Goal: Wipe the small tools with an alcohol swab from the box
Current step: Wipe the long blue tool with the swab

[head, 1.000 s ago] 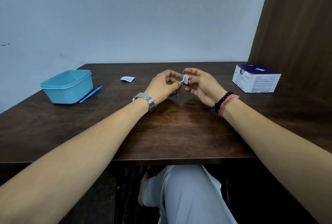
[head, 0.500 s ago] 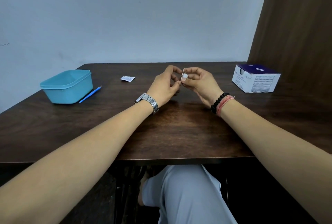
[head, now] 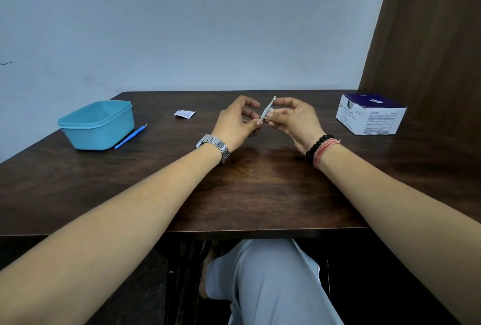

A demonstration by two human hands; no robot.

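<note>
Both hands are raised above the middle of the dark wooden table [head: 260, 194]. My left hand [head: 235, 123] pinches the lower end of a thin metal tool [head: 268, 108] between thumb and forefinger. The tool stands tilted, its tip up and to the right. My right hand [head: 294, 119] pinches a small white alcohol swab [head: 270, 111] against the tool's right side. The swab box [head: 369, 116], white with a dark purple top, sits at the back right. A slim blue tool [head: 130, 136] lies on the table beside a teal tub.
A teal plastic tub [head: 97, 126] stands at the back left. A torn white swab wrapper [head: 184, 113] lies behind the hands toward the left. A brown panel [head: 429, 38] borders the table's right side, and a pale wall runs behind it.
Both hands have risen slightly. The metal tool now shows more of its length above the fingers, and the right hand's swab sits lower along it than half a second ago.
</note>
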